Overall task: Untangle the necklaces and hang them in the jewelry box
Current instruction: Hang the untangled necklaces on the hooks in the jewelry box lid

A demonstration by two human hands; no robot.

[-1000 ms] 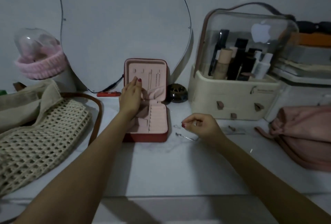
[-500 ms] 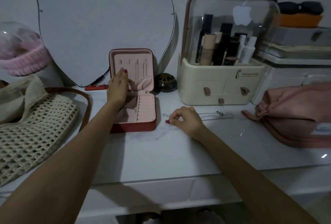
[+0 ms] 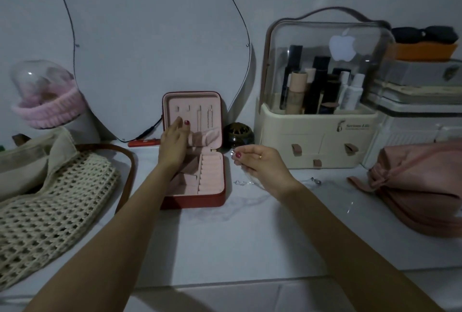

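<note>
Pinching a thin, barely visible necklace, right hand hovers at 3 o'clock of jewelry box; left hand, fingers straight, covers its lid pocket.

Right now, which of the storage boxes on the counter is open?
The small red jewelry box, lid upright showing pink lining, left hand resting inside. The cream cosmetics organizer beside it has its clear cover down.

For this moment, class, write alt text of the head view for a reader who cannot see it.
A person's right hand lifts a thin necklace off a white counter while the left hand holds the pocket flap inside an open pink jewelry box. A woven bag lies left, a cosmetics organizer right.
</note>
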